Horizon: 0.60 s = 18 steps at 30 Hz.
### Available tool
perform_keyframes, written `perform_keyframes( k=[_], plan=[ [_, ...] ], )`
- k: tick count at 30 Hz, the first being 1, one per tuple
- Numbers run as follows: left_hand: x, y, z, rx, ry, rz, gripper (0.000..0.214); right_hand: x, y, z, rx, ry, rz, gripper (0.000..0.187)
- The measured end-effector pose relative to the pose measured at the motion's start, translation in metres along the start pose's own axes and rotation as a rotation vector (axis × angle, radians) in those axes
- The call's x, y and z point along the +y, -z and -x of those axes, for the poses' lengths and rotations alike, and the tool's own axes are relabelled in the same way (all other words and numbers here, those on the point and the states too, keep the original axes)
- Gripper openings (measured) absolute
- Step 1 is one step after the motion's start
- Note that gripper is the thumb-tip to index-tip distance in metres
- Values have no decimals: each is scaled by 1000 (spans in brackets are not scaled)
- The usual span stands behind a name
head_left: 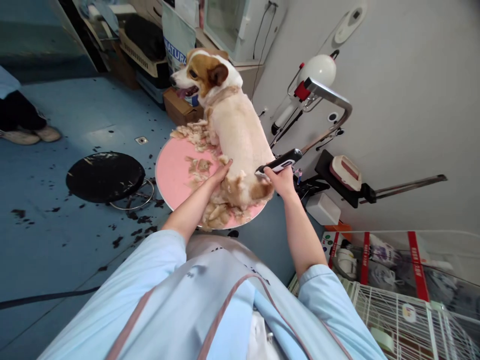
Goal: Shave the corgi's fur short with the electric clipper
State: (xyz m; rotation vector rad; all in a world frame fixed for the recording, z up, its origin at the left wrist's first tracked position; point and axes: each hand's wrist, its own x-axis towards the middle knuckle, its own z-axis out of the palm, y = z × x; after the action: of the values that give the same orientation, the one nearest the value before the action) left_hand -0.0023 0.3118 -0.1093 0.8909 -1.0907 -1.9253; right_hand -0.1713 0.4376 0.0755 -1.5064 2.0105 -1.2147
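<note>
A brown and white dog sits with its back to me on a round pink tabletop, its head turned left and mouth open. Its back is clipped short, while longer tan fur remains on the rump. My right hand grips a black electric hair clipper, its blade end touching the dog's right hip. At the dog's left flank, my left hand holds its side, thumb showing and the other fingers mostly hidden. Cut fur lies in clumps around the dog.
A black round stool stands left on the blue floor, with dark hair scattered about. Another person's shoes show at the far left. A metal arm rises right of the dog. White wire cages stand at lower right.
</note>
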Motion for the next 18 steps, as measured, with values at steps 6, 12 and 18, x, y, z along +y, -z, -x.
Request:
perform_keyframes(
  k=[6,12,18],
  plan=[
    [2,-5,2,6,29,-7,66,8,3,7,-118,-5,110,28],
    [6,-12,1,-6,61,-35,66,10,17,7,-219,8,145,33],
    [9,-17,-2,32,9,-55,67,2,30,-8,-59,20,-8,30]
  ],
)
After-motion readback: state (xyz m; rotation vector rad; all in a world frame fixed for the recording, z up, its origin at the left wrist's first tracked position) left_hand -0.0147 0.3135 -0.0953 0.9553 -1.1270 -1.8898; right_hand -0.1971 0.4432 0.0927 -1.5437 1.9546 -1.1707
